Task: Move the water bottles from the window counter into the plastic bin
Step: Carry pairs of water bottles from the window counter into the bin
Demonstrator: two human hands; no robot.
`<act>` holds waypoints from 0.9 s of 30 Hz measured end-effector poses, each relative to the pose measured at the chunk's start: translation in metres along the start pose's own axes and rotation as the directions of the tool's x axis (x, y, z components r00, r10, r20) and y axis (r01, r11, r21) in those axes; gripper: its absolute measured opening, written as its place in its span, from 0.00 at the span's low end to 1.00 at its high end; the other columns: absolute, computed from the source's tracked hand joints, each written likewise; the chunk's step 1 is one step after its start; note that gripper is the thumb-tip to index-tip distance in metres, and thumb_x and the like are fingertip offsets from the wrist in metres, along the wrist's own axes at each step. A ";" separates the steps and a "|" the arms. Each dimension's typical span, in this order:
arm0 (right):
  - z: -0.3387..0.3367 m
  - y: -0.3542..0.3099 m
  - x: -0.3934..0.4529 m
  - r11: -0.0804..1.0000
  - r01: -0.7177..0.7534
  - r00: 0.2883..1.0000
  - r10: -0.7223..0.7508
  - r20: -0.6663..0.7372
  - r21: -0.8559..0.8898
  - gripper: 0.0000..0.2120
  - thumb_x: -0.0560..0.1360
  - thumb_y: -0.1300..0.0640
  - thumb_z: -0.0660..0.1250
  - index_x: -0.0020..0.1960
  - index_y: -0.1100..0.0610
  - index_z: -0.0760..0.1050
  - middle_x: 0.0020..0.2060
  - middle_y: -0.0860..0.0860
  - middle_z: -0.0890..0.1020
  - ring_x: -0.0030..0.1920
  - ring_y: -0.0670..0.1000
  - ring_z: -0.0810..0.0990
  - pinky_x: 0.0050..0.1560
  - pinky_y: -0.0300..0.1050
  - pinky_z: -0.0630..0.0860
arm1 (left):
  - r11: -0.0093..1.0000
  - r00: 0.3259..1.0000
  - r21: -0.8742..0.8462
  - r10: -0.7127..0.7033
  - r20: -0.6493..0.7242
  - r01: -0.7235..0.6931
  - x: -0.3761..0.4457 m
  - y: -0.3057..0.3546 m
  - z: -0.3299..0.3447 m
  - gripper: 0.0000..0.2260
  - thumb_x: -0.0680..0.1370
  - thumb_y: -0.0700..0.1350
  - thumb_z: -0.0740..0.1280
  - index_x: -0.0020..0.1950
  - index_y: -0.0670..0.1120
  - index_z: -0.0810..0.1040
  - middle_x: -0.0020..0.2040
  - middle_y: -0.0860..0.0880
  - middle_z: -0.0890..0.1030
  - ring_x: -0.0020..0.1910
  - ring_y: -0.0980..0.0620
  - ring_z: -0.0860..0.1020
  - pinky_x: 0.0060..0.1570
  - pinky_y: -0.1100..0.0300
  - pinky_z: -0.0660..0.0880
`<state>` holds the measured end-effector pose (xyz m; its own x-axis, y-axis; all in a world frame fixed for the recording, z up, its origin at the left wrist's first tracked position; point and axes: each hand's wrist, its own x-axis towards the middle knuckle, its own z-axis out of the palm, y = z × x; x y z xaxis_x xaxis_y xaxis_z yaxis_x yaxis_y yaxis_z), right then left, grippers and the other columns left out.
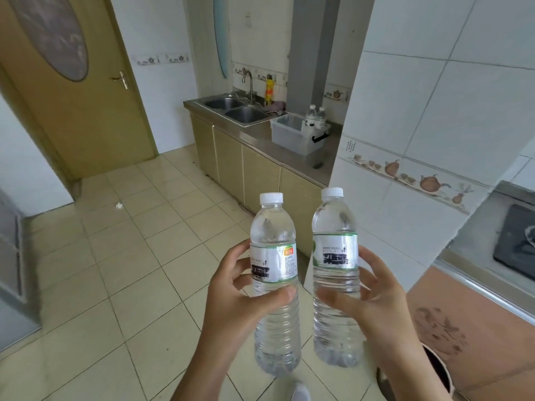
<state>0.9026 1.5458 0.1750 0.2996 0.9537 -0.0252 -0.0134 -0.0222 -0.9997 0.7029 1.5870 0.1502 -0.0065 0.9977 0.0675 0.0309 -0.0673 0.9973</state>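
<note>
door [72,91]: brown, w/ oval pane, closed, far left.
floor [121,279]: beige tiles; small white scrap [119,206] lying near left wall.
left hand [231,293]: fingers curled round left bottle [275,285] at label and just below; thumb laid across front under label. Bottle held upright, clear, white cap, over the floor.
sink [236,110]: double steel basin set in the tabletop [260,140] at back; tap behind it; yellow bottle [269,91] stood by the wall, pinkish cloth [276,106] beside it.
plastic bin [295,136]: clear, black handle on near end, stood on tabletop right of sink. Two bottles in bin [315,115] seen upright at its far right end, touching each other.
right hand [373,296]: fingers wrapped round right bottle [335,270] below label, thumb across front. Bottle upright, clear, white cap, just beside left bottle, not touching.
tiled wall [434,111]: white, teapot border strip, hides right part of tabletop.
hob [518,244]: black, on a 2nd worktop at far right.
shoe [301,392]: pale toe seen at bottom edge, btwn the forearms.
</note>
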 end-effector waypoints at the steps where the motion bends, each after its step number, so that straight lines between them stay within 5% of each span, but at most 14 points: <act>1: 0.001 0.001 0.022 1.000 0.000 1.000 0.000 0.011 -0.002 0.39 0.57 0.67 0.81 0.63 0.45 0.73 0.49 0.50 0.86 0.45 0.51 0.86 0.42 0.50 0.82 | 1.000 1.000 0.006 0.006 -0.013 -0.006 0.019 -0.002 0.006 0.37 0.52 0.53 0.83 0.57 0.71 0.75 0.54 0.58 0.85 0.52 0.60 0.83 0.49 0.56 0.79; 11: 0.023 -0.014 0.236 1.000 0.026 0.991 -0.023 0.134 -0.018 0.34 0.57 0.70 0.80 0.54 0.41 0.76 0.44 0.48 0.87 0.41 0.50 0.86 0.41 0.51 0.80 | 1.000 0.990 0.026 0.014 -0.139 -0.011 0.196 0.002 0.047 0.37 0.51 0.53 0.82 0.57 0.71 0.75 0.52 0.60 0.85 0.50 0.62 0.83 0.47 0.64 0.75; 16: 0.044 -0.018 0.310 0.999 0.046 0.983 -0.042 0.180 -0.017 0.35 0.56 0.69 0.79 0.49 0.34 0.78 0.43 0.46 0.87 0.39 0.48 0.86 0.34 0.40 0.79 | 1.000 0.986 0.029 0.009 -0.165 -0.004 0.270 0.000 0.045 0.37 0.50 0.53 0.83 0.55 0.73 0.75 0.52 0.60 0.86 0.50 0.62 0.83 0.46 0.61 0.77; 23: 0.088 -0.012 0.409 1.000 0.025 0.985 -0.025 0.172 -0.001 0.35 0.57 0.69 0.80 0.58 0.45 0.75 0.43 0.44 0.86 0.41 0.46 0.85 0.31 0.33 0.78 | 0.999 0.993 0.036 0.010 -0.121 -0.006 0.388 -0.019 0.032 0.37 0.50 0.53 0.83 0.54 0.74 0.75 0.52 0.60 0.85 0.50 0.61 0.83 0.49 0.58 0.78; 27: 0.122 -0.009 0.471 0.999 0.032 0.992 -0.030 0.120 -0.013 0.37 0.58 0.70 0.79 0.61 0.48 0.75 0.46 0.49 0.87 0.42 0.50 0.86 0.34 0.40 0.81 | 0.999 0.998 0.039 0.016 -0.062 -0.013 0.470 -0.027 0.019 0.37 0.51 0.53 0.83 0.55 0.74 0.75 0.52 0.61 0.85 0.51 0.62 0.83 0.50 0.58 0.79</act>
<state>0.9273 2.0323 0.1731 0.1834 0.9830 0.0062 0.0084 0.0047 -1.0000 0.7179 2.0578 0.1546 -0.0676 0.9941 0.0850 0.0701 -0.0802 0.9943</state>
